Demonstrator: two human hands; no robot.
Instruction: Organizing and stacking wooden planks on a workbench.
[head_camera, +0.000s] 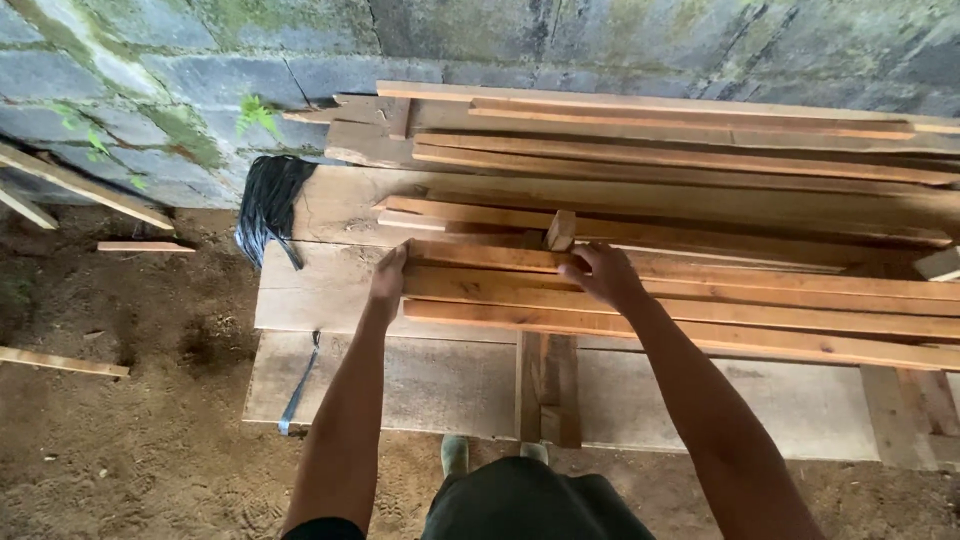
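Note:
A stack of long reddish-brown wooden slats (760, 300) lies lengthwise on wide pale boards (330, 290). My left hand (388, 280) presses against the left ends of the front slats, fingers curled over the end of one. My right hand (603, 275) rests on top of the same slats, fingers bent over a slat's far edge. A short upright wood block (560, 230) stands just behind my right hand. More slats (690, 125) are piled further back against the wall.
A mossy block wall (150, 90) runs behind the pile. A bundle of black strapping (268, 200) hangs at the boards' left end, and a dark strap (300, 385) trails over the front board. Loose slats (60, 360) lie on the dirt ground at left.

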